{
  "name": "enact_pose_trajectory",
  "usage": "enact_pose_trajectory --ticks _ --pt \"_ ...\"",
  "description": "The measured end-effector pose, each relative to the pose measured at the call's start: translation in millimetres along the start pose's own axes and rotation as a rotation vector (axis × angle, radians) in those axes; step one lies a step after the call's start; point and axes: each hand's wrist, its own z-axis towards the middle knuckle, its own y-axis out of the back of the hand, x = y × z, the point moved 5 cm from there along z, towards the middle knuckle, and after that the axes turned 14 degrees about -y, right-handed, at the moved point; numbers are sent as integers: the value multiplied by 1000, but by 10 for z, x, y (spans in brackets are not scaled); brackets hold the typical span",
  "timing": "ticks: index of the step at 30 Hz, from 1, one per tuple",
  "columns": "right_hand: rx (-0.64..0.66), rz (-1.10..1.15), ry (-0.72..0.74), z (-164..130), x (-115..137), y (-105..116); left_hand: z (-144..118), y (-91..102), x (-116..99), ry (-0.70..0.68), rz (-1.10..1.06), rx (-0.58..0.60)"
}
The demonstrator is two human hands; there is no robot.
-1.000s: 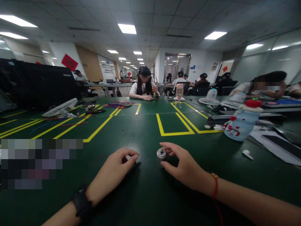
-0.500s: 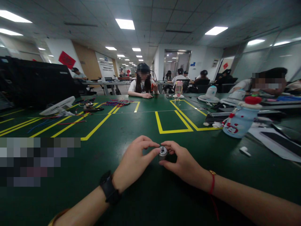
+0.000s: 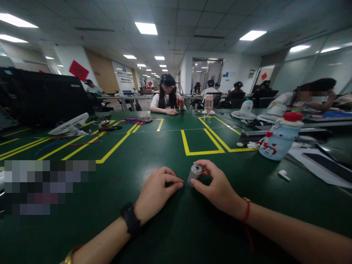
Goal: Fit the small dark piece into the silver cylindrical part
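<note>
I saw a green surface (image 3: 165,146) in an open office. My right hand (image 3: 217,187) fingers (image 3: 198,182) pinched a small metal cylinder (image 3: 194,173), tilted; my left hand (image 3: 158,190) fingers lay curled on the surface, whether they held anything I couldn't tell.

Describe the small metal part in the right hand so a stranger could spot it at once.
On the green table, below the yellow rectangle, the right hand pinches a small silver cylinder. It is tilted, the only shiny metal piece between the two hands.

Cylinder (image 3: 194,173) on table (image 3: 165,234), between hands.
</note>
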Motion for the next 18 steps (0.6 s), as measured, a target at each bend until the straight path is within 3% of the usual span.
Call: enact_pose_trajectory --ticks 5,9,14,18 --pt "-124 -51 -61 35 -149 390 -9 -54 -30 -11 8 43" --pt "-286 -266 -161 20 -462 1020 -84 220 4 39 -41 16" --pt "-424 -570 -364 -141 -953 1776 -343 529 294 214 -98 -7" --pt "-370 -659 -422 -198 -1134 1939 -482 547 462 293 -128 -4"
